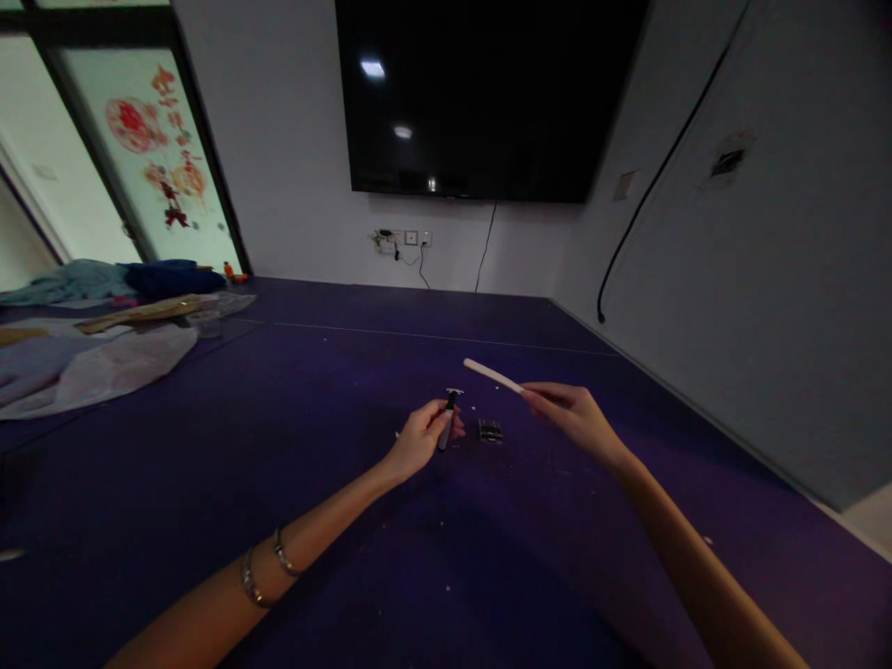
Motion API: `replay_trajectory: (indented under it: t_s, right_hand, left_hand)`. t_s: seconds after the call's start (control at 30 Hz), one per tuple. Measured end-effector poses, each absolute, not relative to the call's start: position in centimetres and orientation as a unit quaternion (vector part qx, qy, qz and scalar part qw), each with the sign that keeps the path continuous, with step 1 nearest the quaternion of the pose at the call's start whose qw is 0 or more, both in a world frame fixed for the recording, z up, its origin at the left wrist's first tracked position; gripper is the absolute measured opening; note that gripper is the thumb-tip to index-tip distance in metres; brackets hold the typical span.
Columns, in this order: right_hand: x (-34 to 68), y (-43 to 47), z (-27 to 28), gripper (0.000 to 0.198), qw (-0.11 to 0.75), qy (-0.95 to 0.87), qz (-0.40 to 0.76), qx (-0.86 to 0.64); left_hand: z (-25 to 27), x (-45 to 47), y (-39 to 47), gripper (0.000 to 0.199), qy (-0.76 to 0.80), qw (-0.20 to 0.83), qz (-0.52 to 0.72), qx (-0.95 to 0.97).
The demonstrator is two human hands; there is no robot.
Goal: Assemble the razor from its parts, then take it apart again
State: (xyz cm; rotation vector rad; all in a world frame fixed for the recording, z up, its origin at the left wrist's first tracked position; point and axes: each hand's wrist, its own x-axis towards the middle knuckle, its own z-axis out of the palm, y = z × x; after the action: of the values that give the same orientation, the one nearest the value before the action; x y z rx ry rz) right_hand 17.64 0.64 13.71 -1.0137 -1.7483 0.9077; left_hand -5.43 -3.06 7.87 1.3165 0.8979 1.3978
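My left hand (419,440) is closed round the handle of a small razor (447,426), which has a dark and grey handle and a thin, light crosswise head pointing up and away. My right hand (572,414) pinches one end of a slim, pale, slightly curved stick (491,374); its kind cannot be made out. The stick's free end points left, above the table and apart from the razor. Between the two hands, a small dark rectangular piece (491,431) with lighter edges lies on the purple tabletop (446,613).
Small white bits are scattered over the tabletop. At the far left lie a crumpled clear plastic bag (125,372), folded cloths (76,282), a clear cup (207,323) and a small orange object (234,273). A black cable (655,186) hangs down the right wall.
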Motion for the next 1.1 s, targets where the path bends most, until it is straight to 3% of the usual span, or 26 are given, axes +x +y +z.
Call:
replay_trajectory:
  t_s: [0.13,0.23,0.33,0.63,0.83,1.1]
  right_hand:
    - [15.5,-1.0,13.5,0.032,0.474,-0.596,0.541,-0.357]
    - [13.3,-3.1,13.5,0.025,0.442,-0.489,0.695,-0.289]
    - [11.4,-5.0,13.0,0.024,0.411,-0.420,0.769,-0.249]
    - [8.7,-10.9,7.4,0.036,0.384,-0.337,0.808,-0.294]
    - [8.8,-10.7,8.9,0.027,0.436,-0.347,0.791,-0.251]
    - [8.2,-11.6,8.0,0.029,0.421,-0.325,0.795,-0.292]
  left_hand:
    - [7.7,-5.5,-3.1,0.027,0.359,0.503,0.573,0.539]
    - [7.6,-5.5,-3.0,0.028,0.352,0.510,0.571,0.539]
    - [7.6,-5.5,-3.0,0.028,0.355,0.508,0.568,0.542]
    - [7.2,-5.5,-3.1,0.019,0.381,0.455,0.561,0.577]
    - [7.6,-5.2,-3.4,0.021,0.381,0.440,0.557,0.593]
    - [8.0,-5.0,-3.5,0.020,0.406,0.416,0.546,0.603]
